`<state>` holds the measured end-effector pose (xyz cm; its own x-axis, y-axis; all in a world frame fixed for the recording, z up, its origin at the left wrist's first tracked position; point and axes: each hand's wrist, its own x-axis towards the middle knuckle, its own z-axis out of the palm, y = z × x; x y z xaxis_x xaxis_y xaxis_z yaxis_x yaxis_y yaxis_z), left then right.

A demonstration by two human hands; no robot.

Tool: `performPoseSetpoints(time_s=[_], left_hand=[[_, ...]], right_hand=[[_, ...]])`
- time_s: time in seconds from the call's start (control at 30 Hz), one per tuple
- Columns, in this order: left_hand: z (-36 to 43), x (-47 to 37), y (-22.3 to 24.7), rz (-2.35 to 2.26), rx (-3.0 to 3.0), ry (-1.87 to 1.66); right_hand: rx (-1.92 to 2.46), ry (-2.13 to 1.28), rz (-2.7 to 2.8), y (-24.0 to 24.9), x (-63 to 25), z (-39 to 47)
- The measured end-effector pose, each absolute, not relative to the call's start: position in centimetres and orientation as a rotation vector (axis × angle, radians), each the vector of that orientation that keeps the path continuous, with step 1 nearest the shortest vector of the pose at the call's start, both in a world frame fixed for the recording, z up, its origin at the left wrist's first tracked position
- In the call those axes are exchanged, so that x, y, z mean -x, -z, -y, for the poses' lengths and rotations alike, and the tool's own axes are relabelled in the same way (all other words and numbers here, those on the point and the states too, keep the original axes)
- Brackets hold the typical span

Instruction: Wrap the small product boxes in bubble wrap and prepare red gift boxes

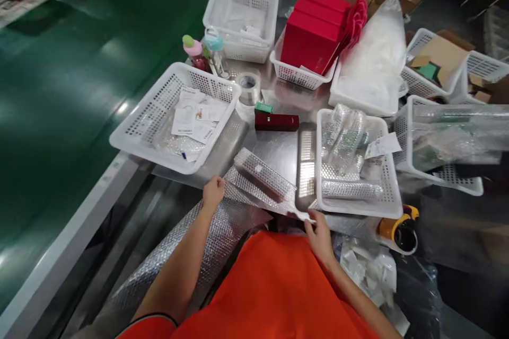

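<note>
Far L, white basket (pixel 159 98) w/ paper slips (pixel 186 116) & clear plastic inside. Next, just behind it, 2 bottles (pixel 217 50), one w/ pink-&-green top, other w/ blue. L hand (pixel 213 192) is below the basket's near corner, fingers curled tight on L edge of the bubble wrap (pixel 238 180). More wrap (pixel 226 233) hangs below, off the table edge. Mid-table, near edge: slim box (pixel 260 169) lies at an angle btwn the hands, w/ wrap about it; can't tell if fully enclosed. Behind that, tape roll (pixel 249 87), then small green box (pixel 263 108) right by a dark red box (pixel 276 122). Further back, big red boxes (pixel 314 37) in a basket. R hand (pixel 318 230) pinches the wrap's R end, thumb & fingers together, near corner of R basket (pixel 358 206), which holds bubble-wrapped pcs (pixel 345 132) & a paper slip. Far R, orange tape dispenser (pixel 393 230) next to that basket.
</note>
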<state>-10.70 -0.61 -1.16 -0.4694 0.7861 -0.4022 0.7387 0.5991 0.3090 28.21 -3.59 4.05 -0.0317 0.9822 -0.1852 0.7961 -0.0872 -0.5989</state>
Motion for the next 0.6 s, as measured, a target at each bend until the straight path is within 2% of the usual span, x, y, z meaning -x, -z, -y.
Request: performPoseSetpoints(time_s=[0.03,0.1,0.17,0.23,0.37,0.47,0.53,0.6], left_hand=[[0.7,10.7,1.1,-2.306,-1.202,-0.133],[0.8,10.7,1.1,-2.286,-1.194,-0.146],[0.8,11.1,0.9,-2.285,-1.176,-0.143],[1.2,12.3,0.6,-2.299,-1.141,-0.131],[5.3,16.7,-0.9,-2.411,-0.969,-0.059],[9.8,17.5,-2.7,-2.664,-0.787,-0.012],[10.8,14.8,-3.2,-2.753,-0.682,-0.190],[9.3,9.7,-2.9,-2.431,-0.452,-0.773]], right_hand=[[1.656,-0.889,2.142,-4.8,-25.8,2.5],[1.368,-0.744,2.480,-6.2,-20.7,-0.7],[1.369,-0.645,2.735,-7.1,-16.3,-4.5],[1.421,-0.692,2.942,-7.3,-13.6,-7.7],[1.451,-0.732,3.058,-6.7,-12.8,-9.7],[1.444,-0.715,3.070,-6.4,-13.4,-9.5],[1.416,-0.736,3.077,-6.3,-13.5,-9.6],[1.388,-0.768,3.082,-6.4,-13.6,-9.9]])
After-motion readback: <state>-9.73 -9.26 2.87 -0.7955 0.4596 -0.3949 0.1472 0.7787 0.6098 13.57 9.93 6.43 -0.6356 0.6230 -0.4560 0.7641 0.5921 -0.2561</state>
